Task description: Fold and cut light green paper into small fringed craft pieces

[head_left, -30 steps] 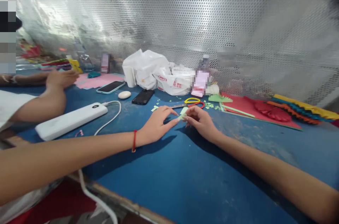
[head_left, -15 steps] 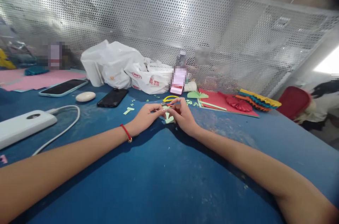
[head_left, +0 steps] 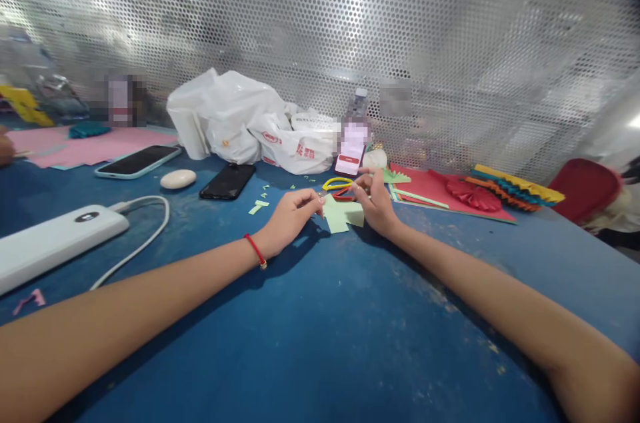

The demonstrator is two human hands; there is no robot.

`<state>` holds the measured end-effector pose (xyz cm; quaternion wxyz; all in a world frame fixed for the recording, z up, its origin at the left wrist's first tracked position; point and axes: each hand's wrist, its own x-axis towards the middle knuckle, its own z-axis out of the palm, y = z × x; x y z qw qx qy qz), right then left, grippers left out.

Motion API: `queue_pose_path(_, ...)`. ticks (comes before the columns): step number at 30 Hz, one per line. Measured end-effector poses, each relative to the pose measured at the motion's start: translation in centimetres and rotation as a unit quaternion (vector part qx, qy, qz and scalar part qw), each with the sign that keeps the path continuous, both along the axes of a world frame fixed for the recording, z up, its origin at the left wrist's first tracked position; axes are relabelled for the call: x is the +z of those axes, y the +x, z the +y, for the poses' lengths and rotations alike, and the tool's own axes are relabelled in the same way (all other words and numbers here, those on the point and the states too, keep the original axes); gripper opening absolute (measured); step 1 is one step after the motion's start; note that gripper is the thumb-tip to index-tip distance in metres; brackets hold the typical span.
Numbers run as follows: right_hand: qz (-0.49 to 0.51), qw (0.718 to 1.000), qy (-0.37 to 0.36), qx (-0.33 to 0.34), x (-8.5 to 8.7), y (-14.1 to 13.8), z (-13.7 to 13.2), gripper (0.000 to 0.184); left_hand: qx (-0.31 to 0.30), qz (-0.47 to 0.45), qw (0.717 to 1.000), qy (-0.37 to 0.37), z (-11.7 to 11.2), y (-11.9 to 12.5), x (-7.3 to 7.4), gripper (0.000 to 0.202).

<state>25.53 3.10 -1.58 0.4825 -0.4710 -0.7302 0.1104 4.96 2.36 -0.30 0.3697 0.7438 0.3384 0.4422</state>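
A light green piece of paper [head_left: 340,215] with notched edges is spread out between my hands, just above or on the blue table. My left hand [head_left: 295,218], with a red bracelet on its wrist, pinches the paper's left edge. At the right edge, my right hand [head_left: 377,204] has bent fingers against the paper, its index finger raised. Exactly where those fingertips grip is partly hidden. Just behind the paper lie scissors [head_left: 339,184] with yellow and red handles, close to my right fingertips. Small green scraps [head_left: 259,206] are scattered left of them.
White plastic bags [head_left: 240,120] and a propped phone [head_left: 351,150] stand along the perforated metal screen. Left are a black phone [head_left: 227,182], a white oval object [head_left: 179,179] and a power bank [head_left: 60,242] with its cable. Red paper [head_left: 425,190] with folded paper pieces lies right.
The green paper, small and bunched between my fingers before, is now opened out wider. My hands have moved apart, and the view has shifted slightly left.
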Motion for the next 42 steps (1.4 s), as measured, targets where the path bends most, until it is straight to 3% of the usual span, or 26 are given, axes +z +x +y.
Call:
queue_pose_path(2, -0.190, 0.980, 0.012, -0.058, 0.1, 1.0, 1.3, 0.032, 0.004, -0.037, 0.999, -0.028, 0.2, 0.1, -0.1, 0.027)
queue_pose_path(4, -0.253, 0.967, -0.006, -0.034, 0.1, 1.5, 2.1, 0.032, 0.001, -0.076, 0.995, -0.067, 0.2, 0.3, -0.2, 0.025)
queue_pose_path(8, -0.302, 0.953, -0.019, -0.028, 0.2, 1.4, 2.1, 0.034, -0.005, -0.132, 0.981, -0.139, -0.1, 0.3, -0.1, 0.023)
queue_pose_path(14, -0.335, 0.940, -0.029, -0.062, 0.4, 1.1, 1.5, 0.048, 0.013, -0.134, 0.980, -0.149, -0.4, 0.3, 0.1, 0.026)
queue_pose_path(20, -0.345, 0.931, -0.052, -0.102, 0.6, 1.1, 1.3, 0.035, 0.039, -0.165, 0.970, -0.174, -0.5, 0.3, 0.1, 0.027)
queue_pose_path(25, -0.326, 0.928, -0.078, -0.163, 1.1, 1.4, 0.6, 0.026, 0.061, -0.174, 0.972, -0.143, 0.0, 0.3, -0.3, 0.026)
queue_pose_path(28, -0.335, 0.925, -0.099, -0.150, 1.6, 1.2, -0.1, 0.019, 0.047, -0.152, 0.982, -0.098, 0.1, 0.4, -0.4, 0.028)
queue_pose_path(35, -0.318, 0.917, -0.198, -0.134, 2.4, 1.0, -0.1, 0.026, 0.002, -0.111, 0.993, -0.036, -0.4, 0.5, -0.2, 0.025)
queue_pose_path(38, -0.269, 0.929, -0.206, -0.152, 1.8, 1.3, 0.1, 0.026, 0.013, -0.129, 0.991, -0.025, -0.4, 0.5, -0.2, 0.028)
queue_pose_path(42, -0.184, 0.957, -0.159, -0.159, 0.7, 1.6, -0.5, 0.031, 0.008, -0.158, 0.987, -0.024, -0.1, 0.5, -0.4, 0.031)
